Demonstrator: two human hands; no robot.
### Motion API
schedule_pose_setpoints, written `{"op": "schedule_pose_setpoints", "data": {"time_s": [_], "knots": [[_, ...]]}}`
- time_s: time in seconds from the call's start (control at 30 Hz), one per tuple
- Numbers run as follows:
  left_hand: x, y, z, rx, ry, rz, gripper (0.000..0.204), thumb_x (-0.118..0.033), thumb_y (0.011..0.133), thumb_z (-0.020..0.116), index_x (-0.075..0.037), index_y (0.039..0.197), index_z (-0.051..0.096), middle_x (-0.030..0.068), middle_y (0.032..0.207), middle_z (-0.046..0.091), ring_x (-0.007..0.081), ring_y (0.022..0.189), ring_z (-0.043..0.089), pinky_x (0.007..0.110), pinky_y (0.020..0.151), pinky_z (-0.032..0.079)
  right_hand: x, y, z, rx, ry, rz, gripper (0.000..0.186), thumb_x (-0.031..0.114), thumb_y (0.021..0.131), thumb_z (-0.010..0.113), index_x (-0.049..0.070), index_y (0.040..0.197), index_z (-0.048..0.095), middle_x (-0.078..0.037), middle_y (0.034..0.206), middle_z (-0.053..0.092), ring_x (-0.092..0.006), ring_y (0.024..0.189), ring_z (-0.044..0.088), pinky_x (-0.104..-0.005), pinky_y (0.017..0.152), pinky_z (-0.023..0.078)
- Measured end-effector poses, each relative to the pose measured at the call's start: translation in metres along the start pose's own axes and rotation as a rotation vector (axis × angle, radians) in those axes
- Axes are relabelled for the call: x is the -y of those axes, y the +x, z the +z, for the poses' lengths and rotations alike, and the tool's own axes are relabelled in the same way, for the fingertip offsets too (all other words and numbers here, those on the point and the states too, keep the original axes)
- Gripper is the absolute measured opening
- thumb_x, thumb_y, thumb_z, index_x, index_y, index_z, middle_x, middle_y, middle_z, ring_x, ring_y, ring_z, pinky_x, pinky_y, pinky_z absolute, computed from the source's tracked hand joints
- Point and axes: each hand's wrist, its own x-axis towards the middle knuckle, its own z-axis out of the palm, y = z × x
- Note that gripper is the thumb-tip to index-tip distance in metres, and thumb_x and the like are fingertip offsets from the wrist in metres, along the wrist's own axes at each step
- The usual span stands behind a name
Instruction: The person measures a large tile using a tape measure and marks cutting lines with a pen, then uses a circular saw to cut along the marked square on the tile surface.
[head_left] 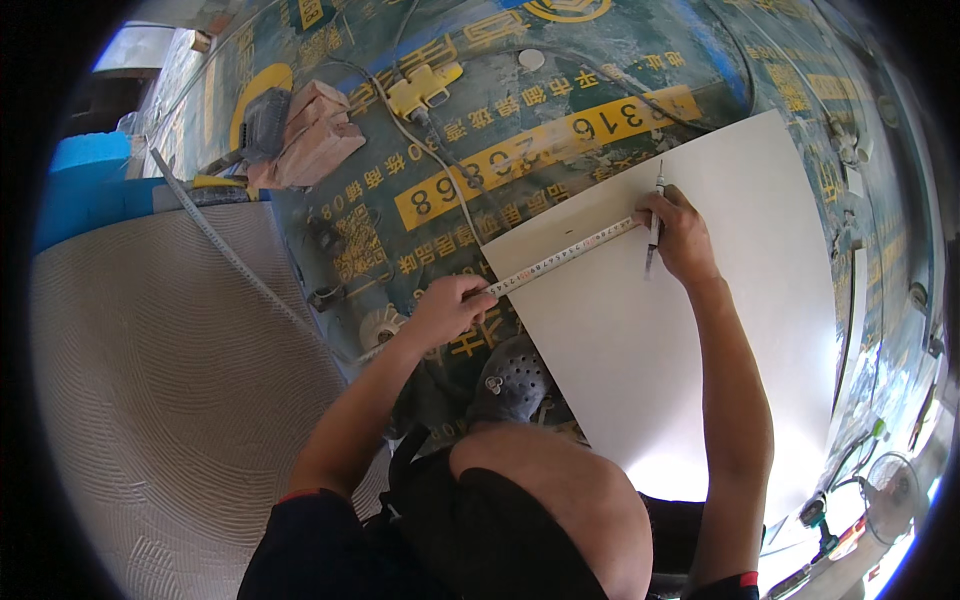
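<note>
A large white tile [620, 340] lies in front of me on the right. My left hand [452, 308] is closed on the tape measure's blade [560, 255] at the tile's left edge. From there the blade runs across the tile to my right hand [685, 235], whose fingertips meet it. A slim marking pen [655, 225] is also gripped in that right hand, tilted nearly upright with its lower end toward the tile. Another stretch of tape blade [235, 260] extends from behind my left forearm to the far left, over a bed of combed mortar [190, 390].
Green printed sheeting [400, 270] covers the floor. Broken reddish bricks [312, 135] and a dark tool [265, 125] lie far left, near a yellow power socket [425, 90] with trailing cables. Blue material [90, 190] borders the mortar. A drill [818, 520] and a fan [890, 490] stand lower right.
</note>
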Motion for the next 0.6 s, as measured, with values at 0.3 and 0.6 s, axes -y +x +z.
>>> {"op": "schedule_pose_setpoints", "data": {"time_s": [0.3,0.6], "knots": [[0.013,0.01,-0.01,-0.085,0.1,0.05,0.018,-0.014,0.091,0.062,0.003,0.094,0.067,0.0063,0.072,0.067,0.011,0.054,0.057,0.029,0.053,0.045,0.019,0.013,0.023,-0.066,0.036,0.004,0.019,-0.006,0.078,0.055,0.009,0.088,0.062,-0.011,0.083,0.057,-0.0352,0.074,0.059,-0.0444,0.066,0.05],[-0.001,0.009,-0.009,-0.119,0.18,0.151,0.019,-0.016,0.088,0.067,0.003,0.083,0.07,0.0124,0.073,0.067,0.0196,0.053,0.059,0.035,0.056,0.045,0.029,-0.012,0.008,-0.398,0.198,0.157,0.023,0.016,0.092,0.065,0.003,0.111,0.063,-0.013,0.095,0.064,-0.0223,0.082,0.063,-0.0334,0.072,0.051]]}}
